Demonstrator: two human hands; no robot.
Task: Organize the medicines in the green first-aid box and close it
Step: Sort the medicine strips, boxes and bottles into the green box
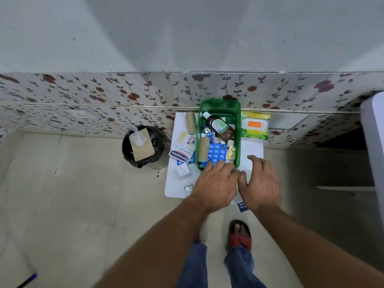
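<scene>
The green first-aid box (pixel 238 129) stands open on a small white table (pixel 176 186), its lid (pixel 220 106) tilted up against the wall. Inside lie a brown syrup bottle (pixel 220 125), a beige bandage roll (pixel 203 148), a blue blister strip (pixel 217 153) and a gold strip (pixel 231 153). My left hand (pixel 214 183) hovers at the box's near edge, fingers spread over the blue strip. My right hand (pixel 260 179) is flat beside the box's near right corner, holding nothing. A Hansaplast pack (pixel 182 150) and another bandage roll (pixel 191 122) lie left of the box.
A pack of cotton buds (pixel 256 126) lies right of the box. A black bin (pixel 142 146) with cardboard in it stands on the floor to the left. Small packets (pixel 182 170) lie on the table's left part. My sandalled foot (pixel 240 235) is below the table.
</scene>
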